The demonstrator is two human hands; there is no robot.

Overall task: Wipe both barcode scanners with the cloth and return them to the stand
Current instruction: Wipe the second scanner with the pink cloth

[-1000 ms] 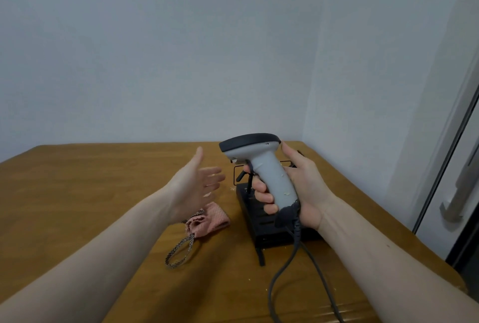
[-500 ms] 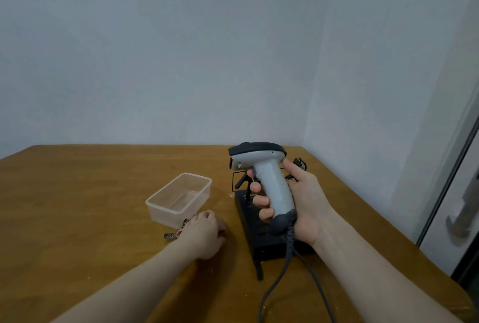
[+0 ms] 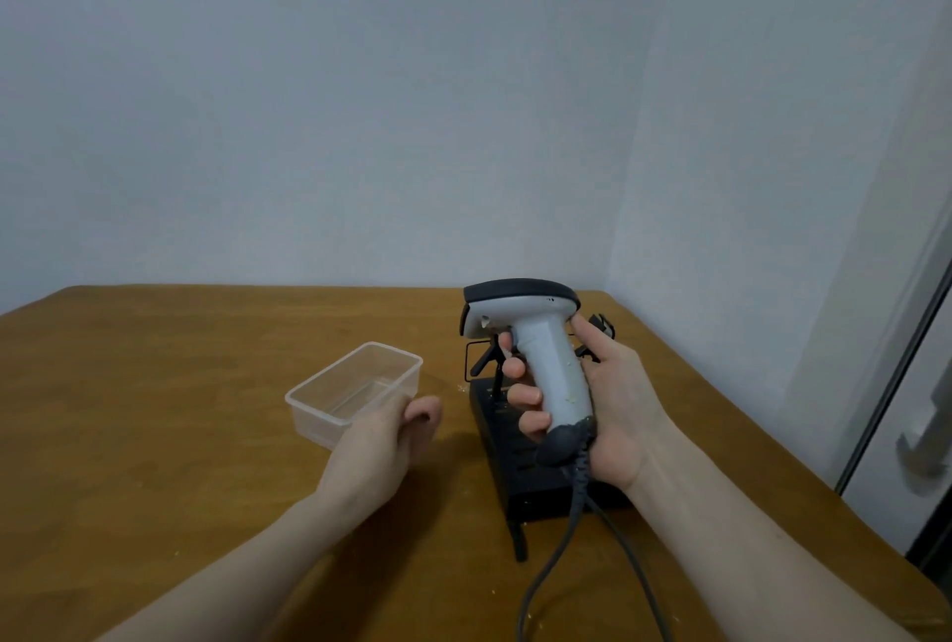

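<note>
My right hand (image 3: 613,399) grips the handle of a grey barcode scanner (image 3: 541,358) with a black top and holds it upright above the black stand (image 3: 520,487). The scanner's dark cable (image 3: 554,559) hangs down to the table edge. My left hand (image 3: 381,440) is down on the table left of the stand, fingers curled over the spot where the pink cloth lay; the cloth itself is hidden inside the hand. A small dark part (image 3: 601,325) shows behind my right thumb; I cannot tell whether it belongs to the second scanner.
A clear plastic tub (image 3: 355,391) sits on the wooden table (image 3: 154,409) just beyond my left hand. White walls meet in a corner behind the stand. A door with a handle (image 3: 922,440) is at the right.
My left hand dropped from open in the air onto the pink cloth and curled over it; the cloth and its cord are now out of sight. The scanner stayed upright in my right hand.
</note>
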